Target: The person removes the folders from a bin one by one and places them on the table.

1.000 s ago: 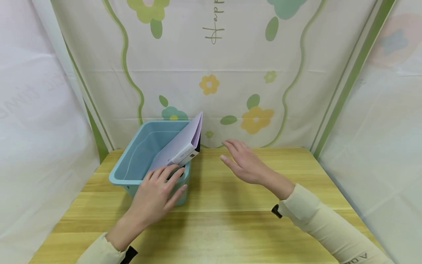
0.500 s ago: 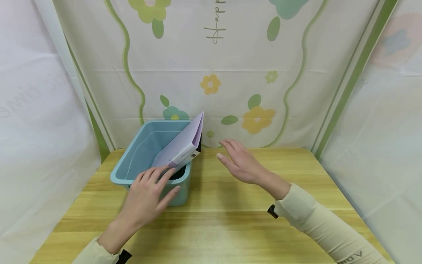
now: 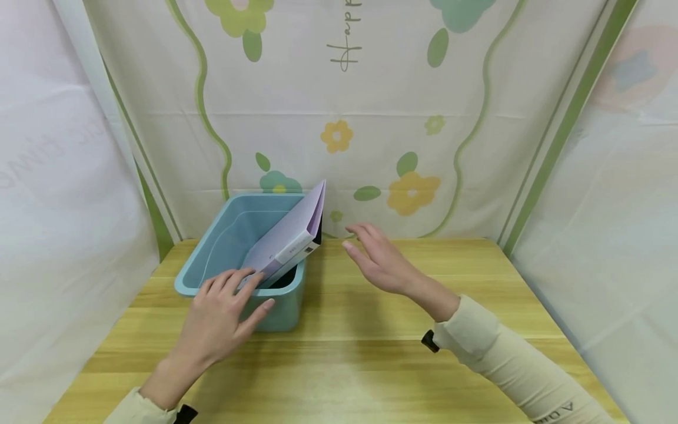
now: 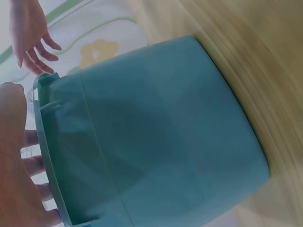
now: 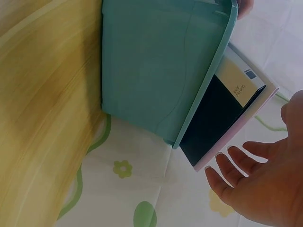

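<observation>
A light purple file folder (image 3: 288,232) leans in the blue plastic bin (image 3: 182,285), its upper end sticking out past the right rim. From the right wrist view, the folder's underside (image 5: 220,120) looks dark, with a pale label near the spine. My left hand (image 3: 214,318) is at the bin's front rim, fingers reaching over it beside the folder's lower end and thumb held off outside. Whether those fingertips touch the folder cannot be seen. To the right of the bin, my right hand (image 3: 384,262) hovers in the air with extended fingers, apart from the folder and holding nothing.
The bin stands on the left part of a wood-grain table (image 3: 339,377). Behind it hangs a white cloth (image 3: 296,88) with printed flowers, and more pale cloth (image 3: 614,224) encloses both sides.
My left hand has slid left along the bin's front rim, uncovering more of the folder's spine. My right hand has drifted slightly left. Bin and folder stay in place.
</observation>
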